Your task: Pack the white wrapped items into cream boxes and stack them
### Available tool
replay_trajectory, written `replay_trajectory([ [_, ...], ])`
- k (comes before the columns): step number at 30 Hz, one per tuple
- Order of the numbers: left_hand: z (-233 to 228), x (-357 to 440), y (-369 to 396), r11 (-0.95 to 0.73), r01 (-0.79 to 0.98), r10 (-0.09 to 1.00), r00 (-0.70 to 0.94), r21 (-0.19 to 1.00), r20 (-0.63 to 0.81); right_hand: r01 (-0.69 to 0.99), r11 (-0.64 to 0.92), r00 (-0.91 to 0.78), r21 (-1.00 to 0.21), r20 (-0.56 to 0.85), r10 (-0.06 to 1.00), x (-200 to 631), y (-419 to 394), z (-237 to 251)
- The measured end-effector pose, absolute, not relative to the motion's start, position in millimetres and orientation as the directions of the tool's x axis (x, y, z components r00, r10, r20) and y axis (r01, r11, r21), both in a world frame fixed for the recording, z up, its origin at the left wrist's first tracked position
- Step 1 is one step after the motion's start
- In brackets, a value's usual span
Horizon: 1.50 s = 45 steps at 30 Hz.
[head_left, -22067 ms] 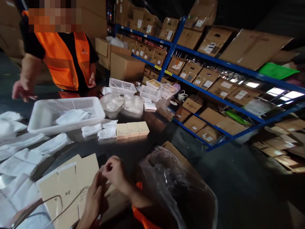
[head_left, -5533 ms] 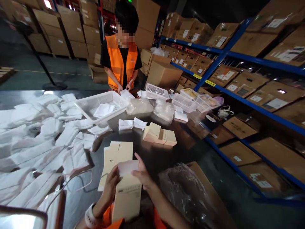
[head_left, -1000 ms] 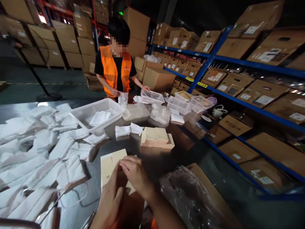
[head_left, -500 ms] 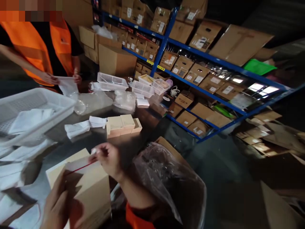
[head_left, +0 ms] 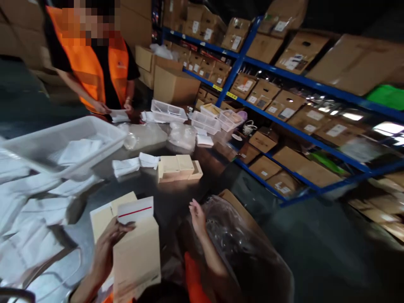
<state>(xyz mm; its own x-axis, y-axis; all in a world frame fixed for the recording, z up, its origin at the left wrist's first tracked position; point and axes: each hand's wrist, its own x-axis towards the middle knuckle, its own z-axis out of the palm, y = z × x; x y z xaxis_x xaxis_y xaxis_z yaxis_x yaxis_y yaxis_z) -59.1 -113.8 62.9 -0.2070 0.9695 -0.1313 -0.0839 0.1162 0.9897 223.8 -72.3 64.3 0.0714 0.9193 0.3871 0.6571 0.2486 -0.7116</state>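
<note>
Gripping the cream carton (head_left: 139,252) by its upper left edge, your left hand (head_left: 110,235) pinches the panel between thumb and fingers. The carton is directly in front of your body, above the near edge of the table (head_left: 109,185), with its white flap (head_left: 143,205) raised at the far end. A red strip (head_left: 135,211) crosses the flap. Your right hand (head_left: 198,216) is raised, apart from the carton, with its fingers loosely spread. It is nearest to the clear plastic liner (head_left: 227,227) of the open cardboard box at your right.

Behind the carton, partly covered by it, lie the flat cream cartons (head_left: 102,214). White packets (head_left: 47,210) are spread over the table at your left. Farther out, a row of small cream boxes (head_left: 186,164) stands beside two white bundles (head_left: 126,166). Left of these is the white basket (head_left: 104,147), which contains more white material. Across the table, a co-worker in an orange vest (head_left: 88,63) holds a white sheet (head_left: 118,115) in both hands. Beyond, the blue rack (head_left: 233,75) carries labelled brown boxes (head_left: 267,94).
</note>
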Motion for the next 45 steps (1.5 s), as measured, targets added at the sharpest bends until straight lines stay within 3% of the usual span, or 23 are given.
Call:
replay_trajectory([
  [2, 63, -55, -115, 0.077, -0.113, 0.976, -0.194, 0.991, -0.098, 0.422, 0.259, -0.039, -0.869, 0.268, 0.963, 179, -67, 67],
  [4, 65, -53, -117, 0.027, -0.092, 0.981, -0.190, 0.995, -0.044, 0.052, 0.097, -0.214, -0.994, 0.084, 0.973, 140, -65, 79],
  [6, 69, -52, -121, -0.013, -0.071, 0.977, -0.212, 0.997, -0.002, -0.244, -0.174, -0.373, -0.954, -0.074, 0.925, 114, -66, 93],
  [9, 70, -54, -127, -0.062, -0.046, 0.944, -0.326, 0.997, 0.044, -0.390, -0.334, -0.426, -0.858, -0.154, 0.892, 98, -69, 105],
  [11, 68, -55, -131, -0.105, -0.046, 0.882, -0.466, 0.993, 0.071, -0.396, -0.277, -0.429, -0.875, -0.090, 0.899, 97, -72, 101],
  [14, 64, -57, -136, -0.244, -0.106, 0.789, -0.600, 0.964, 0.134, -0.297, -0.022, -0.412, -0.955, 0.107, 0.905, 99, -76, 87],
  [16, 65, -59, -138, -0.283, -0.121, 0.816, -0.551, 0.951, 0.173, -0.231, 0.091, -0.376, -0.969, 0.175, 0.910, 99, -78, 79],
  [21, 79, -71, -140, -0.184, 0.135, 0.946, -0.244, 0.974, 0.213, -0.178, 0.104, -0.385, -0.978, 0.167, 0.908, 92, -78, 89],
  [26, 90, -79, -137, -0.235, 0.156, 0.946, -0.189, 0.959, 0.263, -0.214, 0.282, -0.348, -0.935, 0.343, 0.873, 84, -76, 100],
  [32, 93, -83, -136, -0.327, 0.181, 0.925, -0.140, 0.927, 0.354, -0.131, 0.232, -0.367, -0.964, 0.264, 0.892, 82, -78, 97],
  [45, 78, -87, -142, -0.273, 0.144, 0.911, -0.279, 0.951, 0.304, -0.283, 0.324, -0.359, -0.903, 0.413, 0.837, 69, -77, 102],
])
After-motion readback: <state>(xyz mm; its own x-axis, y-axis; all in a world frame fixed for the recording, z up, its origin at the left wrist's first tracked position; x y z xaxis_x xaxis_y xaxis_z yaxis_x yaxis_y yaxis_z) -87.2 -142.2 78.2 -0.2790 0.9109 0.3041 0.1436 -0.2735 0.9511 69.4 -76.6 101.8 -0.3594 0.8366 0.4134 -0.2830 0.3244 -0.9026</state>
